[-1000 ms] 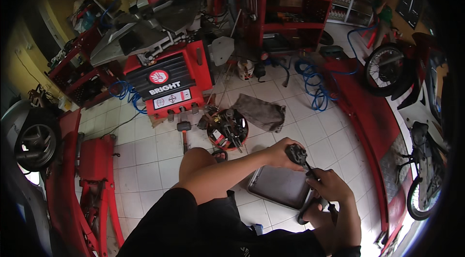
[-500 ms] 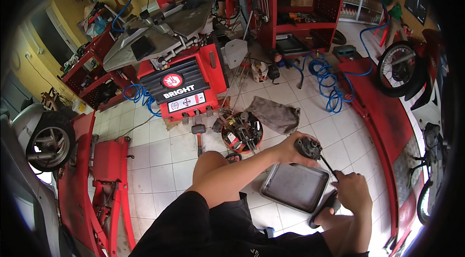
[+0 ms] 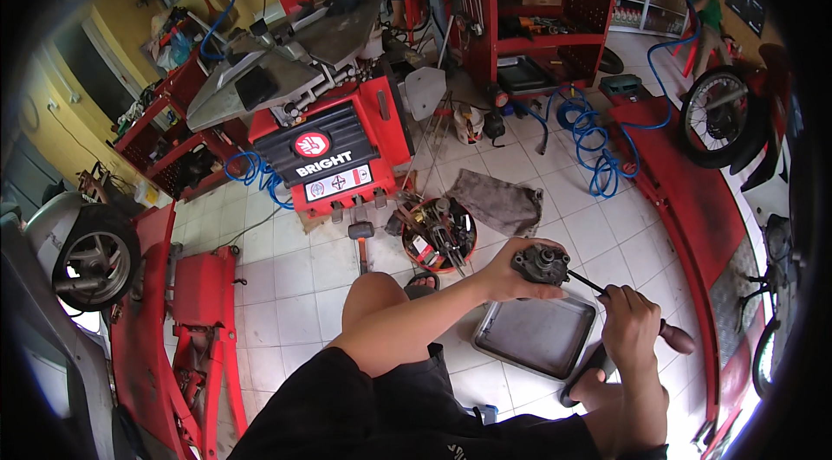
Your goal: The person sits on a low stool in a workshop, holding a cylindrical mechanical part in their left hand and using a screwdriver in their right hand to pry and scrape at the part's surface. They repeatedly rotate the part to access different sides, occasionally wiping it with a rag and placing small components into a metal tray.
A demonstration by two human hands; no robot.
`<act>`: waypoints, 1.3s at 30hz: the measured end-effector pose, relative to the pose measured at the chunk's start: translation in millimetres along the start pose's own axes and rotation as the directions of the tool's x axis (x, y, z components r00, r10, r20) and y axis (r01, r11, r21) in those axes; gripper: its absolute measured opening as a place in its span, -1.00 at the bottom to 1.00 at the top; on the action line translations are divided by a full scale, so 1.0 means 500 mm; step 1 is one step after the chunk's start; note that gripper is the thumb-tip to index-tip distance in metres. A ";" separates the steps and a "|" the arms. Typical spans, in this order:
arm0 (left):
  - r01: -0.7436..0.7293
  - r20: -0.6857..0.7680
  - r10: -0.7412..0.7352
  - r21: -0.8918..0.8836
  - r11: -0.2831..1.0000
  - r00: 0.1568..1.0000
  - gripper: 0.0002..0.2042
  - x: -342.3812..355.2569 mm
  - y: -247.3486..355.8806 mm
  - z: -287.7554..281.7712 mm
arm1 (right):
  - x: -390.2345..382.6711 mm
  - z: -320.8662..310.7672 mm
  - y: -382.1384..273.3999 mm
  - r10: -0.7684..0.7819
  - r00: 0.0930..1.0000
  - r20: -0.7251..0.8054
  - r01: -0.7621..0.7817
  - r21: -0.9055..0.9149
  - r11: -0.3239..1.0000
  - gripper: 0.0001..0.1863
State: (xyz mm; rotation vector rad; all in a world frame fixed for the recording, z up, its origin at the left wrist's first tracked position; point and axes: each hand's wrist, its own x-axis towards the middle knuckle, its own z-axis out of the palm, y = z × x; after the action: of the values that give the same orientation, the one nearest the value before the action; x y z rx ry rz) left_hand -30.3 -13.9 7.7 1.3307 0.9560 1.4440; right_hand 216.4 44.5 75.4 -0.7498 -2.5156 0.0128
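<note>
A dark, greasy metal mechanical part [image 3: 542, 265], roundish with a raised hub and bolt lugs, is held by my left hand [image 3: 505, 274] above the tray's far edge. My right hand [image 3: 630, 319] is closed round the shaft of a screwdriver [image 3: 678, 339], its brown handle sticking out past the hand. The screwdriver's thin dark shaft [image 3: 587, 282] reaches to the right side of the part; I cannot tell exactly where the tip rests. Below lies a shallow grey metal tray [image 3: 535, 334] on the tiles, with dark stains inside.
A red tub [image 3: 438, 235] full of tools stands ahead, beside a grey rag [image 3: 498, 202] and a hammer [image 3: 360, 239]. Farther back is a red tyre machine [image 3: 334, 152]. Red lifts stand left [image 3: 143, 304] and right [image 3: 672, 174]; blue hose [image 3: 598, 152] coils nearby.
My right hand has shifted up along the screwdriver, and its brown handle now shows. The metal part has moved slightly left and turned, showing more of its hub face.
</note>
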 end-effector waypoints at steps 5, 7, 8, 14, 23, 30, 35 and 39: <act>-0.063 0.003 0.062 0.028 0.998 0.998 -0.43 -0.003 0.016 0.004 | -0.008 0.006 0.007 0.193 0.961 0.196 -0.260 0.421 0.869 -0.93; -0.063 0.032 0.062 0.046 0.997 0.998 -0.42 0.003 0.016 0.004 | -0.012 0.006 0.005 0.188 0.966 0.178 -0.244 0.379 0.893 -0.96; -0.043 0.055 0.041 0.045 0.998 0.998 -0.42 0.007 0.015 0.001 | -0.013 0.006 0.004 0.186 0.968 0.169 -0.236 0.357 0.904 -0.97; -0.019 0.014 0.019 0.053 0.998 1.000 -0.43 0.005 -0.014 -0.008 | -0.003 0.025 0.000 -0.002 1.000 0.006 0.001 0.066 0.998 -0.90; -0.057 0.062 0.059 -0.041 0.998 0.996 -0.34 0.010 0.029 0.027 | -0.011 0.012 0.029 0.019 0.999 -0.031 -0.010 0.259 0.966 -0.90; -0.030 0.029 0.026 0.154 0.988 0.999 -0.39 0.010 -0.015 -0.012 | -0.007 0.032 0.021 -0.060 0.998 0.018 0.062 -0.119 0.991 -0.89; 0.055 -0.048 -0.053 0.041 0.998 0.997 -0.37 0.035 -0.020 -0.001 | 0.002 0.045 0.059 -0.011 1.000 -0.028 0.013 0.053 0.999 -0.83; 0.076 -0.015 -0.075 0.069 0.995 0.997 -0.37 0.041 -0.007 0.002 | -0.001 0.041 0.077 0.028 0.996 0.082 -0.045 0.207 0.977 -0.83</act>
State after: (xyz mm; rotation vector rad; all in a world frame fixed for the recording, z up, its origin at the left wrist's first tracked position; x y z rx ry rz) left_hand -28.5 6.7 9.9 1.3226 1.0620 1.3745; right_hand 226.6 79.4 51.7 -0.7209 -2.5239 0.3209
